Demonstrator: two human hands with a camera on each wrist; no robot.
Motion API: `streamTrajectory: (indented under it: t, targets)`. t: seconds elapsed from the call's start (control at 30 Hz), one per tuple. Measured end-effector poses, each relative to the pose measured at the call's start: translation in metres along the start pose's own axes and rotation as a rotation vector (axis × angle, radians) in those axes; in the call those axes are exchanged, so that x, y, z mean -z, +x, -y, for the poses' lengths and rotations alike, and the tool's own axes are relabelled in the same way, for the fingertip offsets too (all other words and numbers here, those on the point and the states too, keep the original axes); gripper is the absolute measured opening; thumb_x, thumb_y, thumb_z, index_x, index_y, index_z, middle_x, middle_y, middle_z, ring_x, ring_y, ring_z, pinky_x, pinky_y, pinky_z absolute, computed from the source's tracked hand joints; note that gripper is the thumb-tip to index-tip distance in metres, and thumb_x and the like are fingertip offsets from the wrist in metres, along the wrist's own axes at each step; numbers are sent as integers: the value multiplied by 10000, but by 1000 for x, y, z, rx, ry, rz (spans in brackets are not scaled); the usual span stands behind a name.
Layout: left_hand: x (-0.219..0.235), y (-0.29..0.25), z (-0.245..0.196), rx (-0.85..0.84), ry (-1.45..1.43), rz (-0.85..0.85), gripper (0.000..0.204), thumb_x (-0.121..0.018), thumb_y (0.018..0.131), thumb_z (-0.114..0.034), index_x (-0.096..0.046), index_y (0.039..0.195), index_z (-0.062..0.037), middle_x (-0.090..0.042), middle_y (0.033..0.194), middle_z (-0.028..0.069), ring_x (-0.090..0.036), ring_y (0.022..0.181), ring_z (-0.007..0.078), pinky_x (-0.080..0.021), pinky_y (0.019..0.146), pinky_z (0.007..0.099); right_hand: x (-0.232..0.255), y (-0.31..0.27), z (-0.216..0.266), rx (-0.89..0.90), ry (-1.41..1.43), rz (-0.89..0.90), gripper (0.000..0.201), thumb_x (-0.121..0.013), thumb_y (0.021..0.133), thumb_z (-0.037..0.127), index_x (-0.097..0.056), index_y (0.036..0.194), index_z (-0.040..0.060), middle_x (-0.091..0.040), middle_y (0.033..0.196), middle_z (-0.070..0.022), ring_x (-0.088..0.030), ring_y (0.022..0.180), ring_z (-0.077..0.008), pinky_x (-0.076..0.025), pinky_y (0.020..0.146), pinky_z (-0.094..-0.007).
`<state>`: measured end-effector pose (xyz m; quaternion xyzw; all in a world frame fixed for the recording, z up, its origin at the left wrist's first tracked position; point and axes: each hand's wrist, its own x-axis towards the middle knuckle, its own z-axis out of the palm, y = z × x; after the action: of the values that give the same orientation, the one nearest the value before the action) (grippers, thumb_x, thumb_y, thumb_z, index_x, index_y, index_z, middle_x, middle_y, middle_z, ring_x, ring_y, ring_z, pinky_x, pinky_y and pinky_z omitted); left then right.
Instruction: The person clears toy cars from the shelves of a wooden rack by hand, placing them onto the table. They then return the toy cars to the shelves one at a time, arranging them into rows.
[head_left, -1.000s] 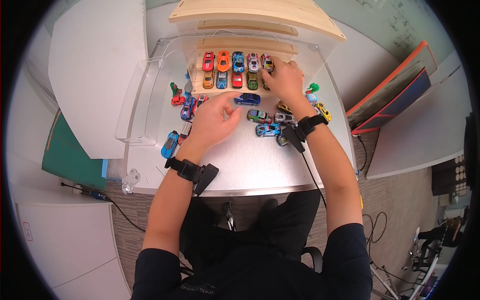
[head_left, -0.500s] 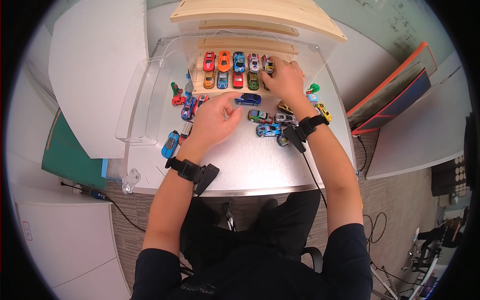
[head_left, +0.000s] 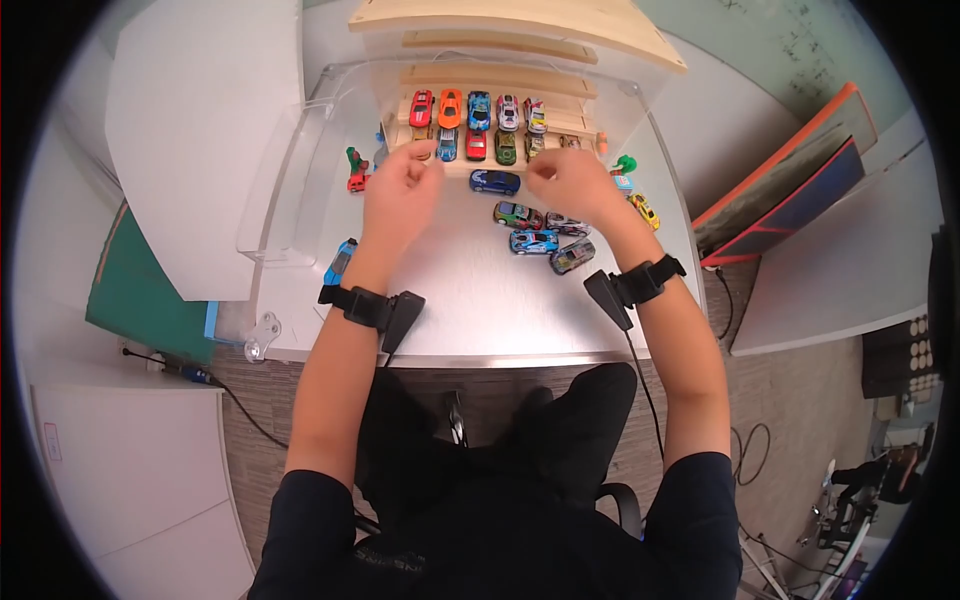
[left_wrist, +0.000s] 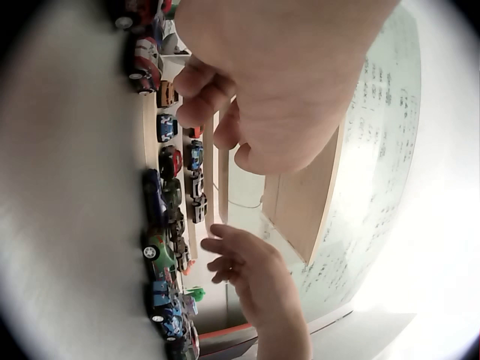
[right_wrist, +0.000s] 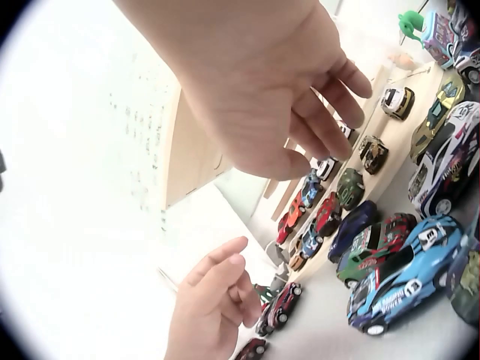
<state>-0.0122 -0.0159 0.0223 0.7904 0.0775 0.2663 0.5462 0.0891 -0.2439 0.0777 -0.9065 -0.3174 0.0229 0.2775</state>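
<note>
A metal table [head_left: 480, 320] is filled at its far side by a wooden shelf [head_left: 515, 25], from which all places are taken. To the left of the shelf a clear plastic bin [head_left: 275, 258] is seen. In front of the shelf, toward its left end, the left hand [head_left: 400, 195] is held raised; its fingers are loosely bent and nothing is gripped by them. In front of the shelf's right part the right hand [head_left: 578, 185] is held in the air, its fingers half spread and slightly bent, with nothing held. On each wrist a black strap [head_left: 645, 282] is worn.

The toy cars are mostly gathered on and before the shelf. On its steps two rows are lined up: five are seen in the upper, led at the left by a red car [head_left: 422, 108], and six in the lower, the leftmost partly hidden by the left hand. A dark blue car [head_left: 494, 182] is placed crosswise just in front of the shelf, between the hands. Farther out, front-right of the shelf, a green car [head_left: 517, 215] and a light blue car [head_left: 534, 242] are clustered with others. Right of the shelf a toy tree [head_left: 626, 163] is set.
</note>
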Motion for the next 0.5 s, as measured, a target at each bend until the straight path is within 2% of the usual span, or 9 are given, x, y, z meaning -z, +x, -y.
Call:
streamTrajectory:
  t: [0.03,0.07,0.13,0.3,0.5]
  targets:
    - [3,2,-3,69,-116,-67,287,-661,919,-131,-658,1178,-8,-614,703,-14,-550,629,53,-458,582,255,-3,-4,1,7,-3,87,253,-643,827,236,-747,958,46,-725,874,-184,-698,843,-350,-548,807,-440]
    - [8,2,-6,68,-112,-68,287,-661,919,-131,-658,1178,-8,-614,703,-14,-550,629,53,-458,582,255,-7,-4,2,9,0,86,253,-643,827,236,-747,958,46,-725,874,-184,-698,843,-350,-548,807,-440]
    - [17,2,-15,226,-271,-114,269,-646,932,-116,-649,1165,19,-597,711,-25,-522,621,43,-435,563,244,-16,-5,2,47,-116,14,225,-660,831,235,-740,923,47,-725,876,-172,-697,853,-350,-549,800,-442]
    - [34,1,-23,196,-159,-53,282,-671,913,-133,-647,1141,32,-581,699,-28,-501,619,39,-411,557,235,-30,2,7,54,-214,-3,235,-681,845,277,-738,939,69,-722,928,-157,-692,926,-343,-549,812,-455]
    - [45,-7,-12,172,-3,-42,274,-678,899,-152,-666,1105,30,-573,691,-36,-499,625,39,-415,567,233,-37,16,12,31,-319,74,308,-688,854,335,-715,1064,111,-720,1039,-133,-675,1016,-336,-541,851,-456]
